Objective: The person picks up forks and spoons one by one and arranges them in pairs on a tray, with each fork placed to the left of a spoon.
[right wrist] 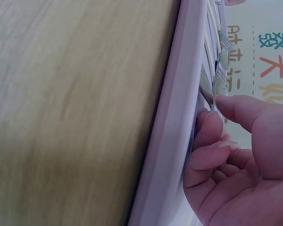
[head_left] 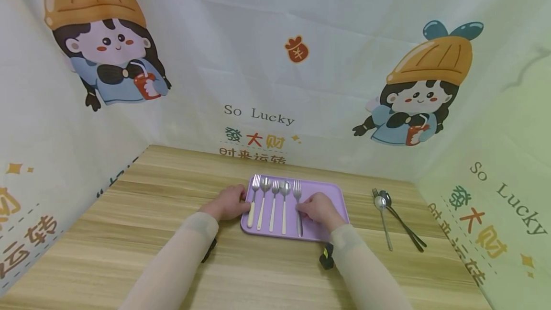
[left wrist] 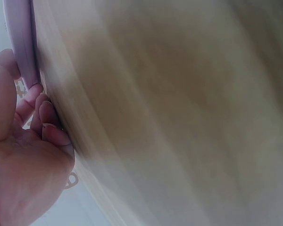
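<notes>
A purple tray [head_left: 331, 193] lies on the wooden table, bearing a row of cutlery. My left hand [head_left: 230, 202] pinches the tray's left edge, thumb on one side and fingers curled against the other in the left wrist view. Within the tray, from the left, are a cream-handled fork [head_left: 251, 215], a spoon [head_left: 261, 209], a smaller fork [head_left: 273, 209] and another spoon [head_left: 284, 212], all pale-handled. My right hand [head_left: 320, 209] pinches an all-metal fork [head_left: 297, 190] at the row's right end, between thumb and index finger, its tines pointing away from me.
Right of the tray, a silver spoon [head_left: 380, 203], a dark spoon [head_left: 401, 224] and a dark fork [head_left: 374, 193] lie crossed on the wooden table [head_left: 172, 185]. A printed cloth [head_left: 258, 75] hangs behind the table and along its sides.
</notes>
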The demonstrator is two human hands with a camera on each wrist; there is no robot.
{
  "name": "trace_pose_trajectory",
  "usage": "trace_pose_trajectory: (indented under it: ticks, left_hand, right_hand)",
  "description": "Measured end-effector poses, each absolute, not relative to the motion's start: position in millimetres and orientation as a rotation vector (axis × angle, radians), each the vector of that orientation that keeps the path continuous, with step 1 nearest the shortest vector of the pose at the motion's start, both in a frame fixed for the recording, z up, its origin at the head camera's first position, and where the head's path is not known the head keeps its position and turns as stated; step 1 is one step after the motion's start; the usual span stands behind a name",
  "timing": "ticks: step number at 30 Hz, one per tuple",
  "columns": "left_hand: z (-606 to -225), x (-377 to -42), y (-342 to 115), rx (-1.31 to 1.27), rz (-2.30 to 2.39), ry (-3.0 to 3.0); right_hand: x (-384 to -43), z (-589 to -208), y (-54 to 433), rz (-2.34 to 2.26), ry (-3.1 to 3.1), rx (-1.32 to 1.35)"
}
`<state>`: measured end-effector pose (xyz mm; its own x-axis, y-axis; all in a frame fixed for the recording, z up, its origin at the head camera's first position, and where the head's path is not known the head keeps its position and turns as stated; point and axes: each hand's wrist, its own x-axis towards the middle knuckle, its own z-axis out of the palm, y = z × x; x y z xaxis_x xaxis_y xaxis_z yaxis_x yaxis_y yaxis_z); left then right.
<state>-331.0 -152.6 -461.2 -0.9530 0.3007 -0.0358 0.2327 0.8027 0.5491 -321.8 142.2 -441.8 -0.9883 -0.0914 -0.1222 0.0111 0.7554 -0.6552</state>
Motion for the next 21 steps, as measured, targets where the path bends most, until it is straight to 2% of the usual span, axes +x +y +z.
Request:
trace_pose_trajectory:
  ticks: [9,21]
  left_hand:
    - [-454,-328,-152,0.428,0.830,2.859]
    - [-479,-347,-156,0.399,0.839,2.868]
  right_hand:
    - [-320,-432,157,-1.020,2.851,-0.054]
    - [-322,-416,214,-1.075,2.816,-0.014]
